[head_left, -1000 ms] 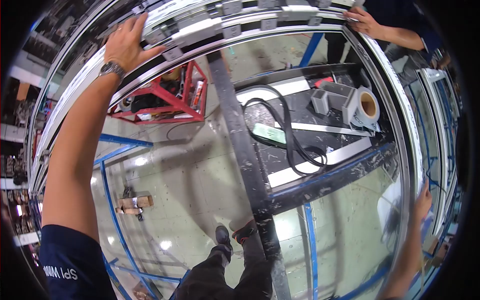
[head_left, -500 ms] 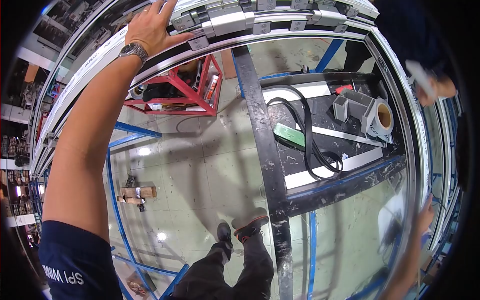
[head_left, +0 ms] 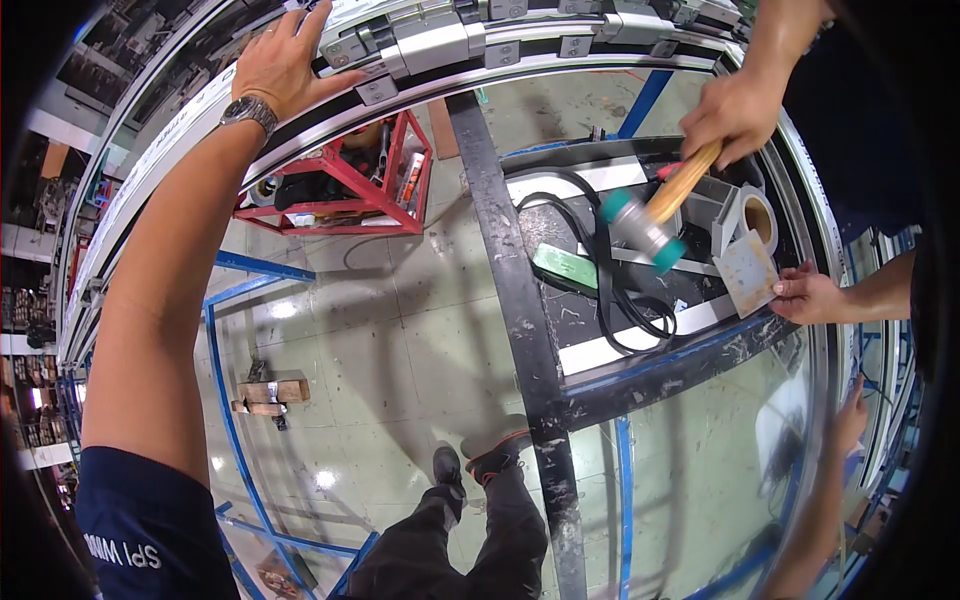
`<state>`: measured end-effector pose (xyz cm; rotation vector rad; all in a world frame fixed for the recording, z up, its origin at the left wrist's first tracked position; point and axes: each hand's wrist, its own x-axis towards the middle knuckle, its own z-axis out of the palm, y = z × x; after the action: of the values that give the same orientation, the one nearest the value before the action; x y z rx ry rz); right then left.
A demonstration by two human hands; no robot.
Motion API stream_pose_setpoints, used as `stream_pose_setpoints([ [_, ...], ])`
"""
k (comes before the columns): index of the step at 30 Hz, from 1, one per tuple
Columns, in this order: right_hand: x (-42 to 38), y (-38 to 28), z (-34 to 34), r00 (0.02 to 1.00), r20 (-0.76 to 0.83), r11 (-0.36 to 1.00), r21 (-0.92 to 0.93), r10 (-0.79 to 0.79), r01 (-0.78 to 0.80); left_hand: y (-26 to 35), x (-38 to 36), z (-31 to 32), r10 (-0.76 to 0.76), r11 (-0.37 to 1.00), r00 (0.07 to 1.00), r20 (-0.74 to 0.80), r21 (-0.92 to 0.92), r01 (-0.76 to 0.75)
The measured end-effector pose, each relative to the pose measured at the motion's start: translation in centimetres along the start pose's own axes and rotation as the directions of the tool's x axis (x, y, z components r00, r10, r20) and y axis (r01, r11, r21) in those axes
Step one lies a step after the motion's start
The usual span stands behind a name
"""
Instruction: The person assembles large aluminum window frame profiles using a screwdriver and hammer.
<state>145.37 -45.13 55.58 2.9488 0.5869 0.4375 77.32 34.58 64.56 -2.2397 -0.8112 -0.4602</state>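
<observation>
I observe pale tiled floor (head_left: 400, 340), glossy, scuffed, dark specks throughout. Bright light reflections (head_left: 325, 478) visible on tiles. Blue tubular framework (head_left: 233, 425) stands at floor level. Black bench beam (head_left: 520, 300), paint worn, crosses view lengthwise. Red metal rack (head_left: 372, 200) stands left of beam. Wood blocks (head_left: 275, 391) lie on floor below rack in my view. At far left edge I register cluttered shelving (head_left: 28, 410), detail too small to identify.

The co-worker's mallet (head_left: 643, 231) is blurred at its head. Near right, the right hand's (head_left: 850, 420) fingers are partly hidden by the frame (head_left: 822, 400), its forearm cut off below.
</observation>
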Motion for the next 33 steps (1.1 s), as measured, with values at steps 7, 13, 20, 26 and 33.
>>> stream_pose_setpoints([
  [7,-0.5,0.8,0.2,0.980,-0.022,0.940,-0.285,-0.200,0.185,-0.1,-0.1,0.2,0.017,1.000,1.000,-0.015,0.008,-0.017],
  [13,0.6,2.6,1.9,0.997,-0.035,0.996,-0.051,-0.073,0.071,0.0,0.1,-0.1,0.016,1.000,1.000,-0.003,-0.003,-0.016],
  [20,0.0,2.9,1.6,0.952,-0.073,0.915,-0.308,-0.296,0.261,0.1,0.1,-0.3,0.006,1.000,1.000,0.018,-0.002,-0.005],
  [26,0.2,3.1,1.9,0.940,-0.089,0.922,-0.245,-0.328,0.299,-0.2,0.1,0.1,-0.002,1.000,1.000,0.027,0.004,0.002],
  [33,1.2,4.7,4.2,0.857,-0.302,0.894,-0.301,-0.418,0.331,-0.5,-0.1,0.5,0.003,1.000,1.000,0.005,-0.014,-0.003],
])
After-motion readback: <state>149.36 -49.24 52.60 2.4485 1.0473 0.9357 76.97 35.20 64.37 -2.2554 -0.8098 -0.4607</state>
